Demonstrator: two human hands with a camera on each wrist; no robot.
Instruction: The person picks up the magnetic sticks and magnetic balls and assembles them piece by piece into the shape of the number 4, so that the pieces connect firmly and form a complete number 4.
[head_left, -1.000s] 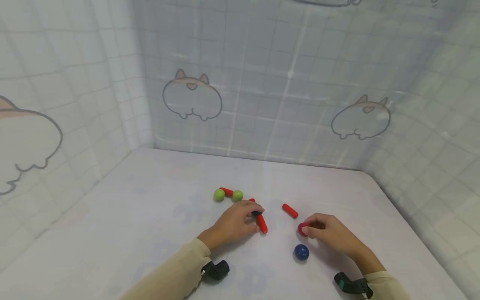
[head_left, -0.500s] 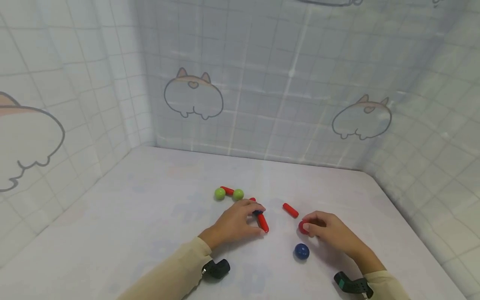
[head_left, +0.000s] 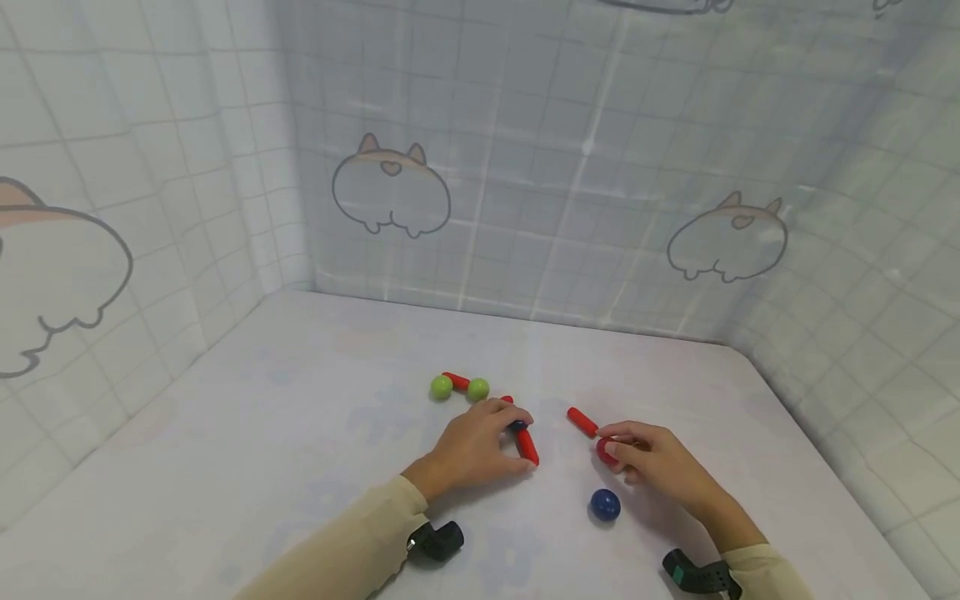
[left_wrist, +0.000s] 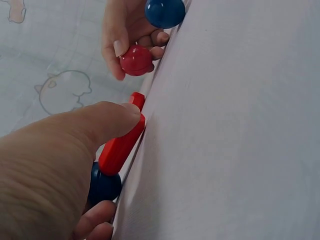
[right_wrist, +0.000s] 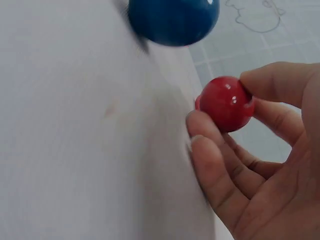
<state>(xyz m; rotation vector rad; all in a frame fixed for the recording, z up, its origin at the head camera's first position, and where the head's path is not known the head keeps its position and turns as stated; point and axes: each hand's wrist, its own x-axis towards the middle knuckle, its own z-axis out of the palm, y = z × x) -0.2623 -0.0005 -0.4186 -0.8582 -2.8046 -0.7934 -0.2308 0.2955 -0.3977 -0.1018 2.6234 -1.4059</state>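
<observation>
"How are the fingers?"

"The right hand (head_left: 660, 458) pinches the red ball (right_wrist: 227, 104) narrowly. The left hand (head_left: 468, 446) grips more widely, its thumb upon the red rod (left_wrist: 120, 149), its fingers at the dark ball (left_wrist: 106, 188)."

"And around?"

"One loose blue ball (head_left: 605, 505) lies near, upon the table (head_left: 300, 400)."

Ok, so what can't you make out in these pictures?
Head view: most of the far red stick and part of the blue ball beside it, behind the left hand.
Left wrist view: part of the near red stick, behind the thumb.
Right wrist view: the loose blue ball, cut off by the top edge; a red sliver, mostly hidden by the red ball.
</observation>
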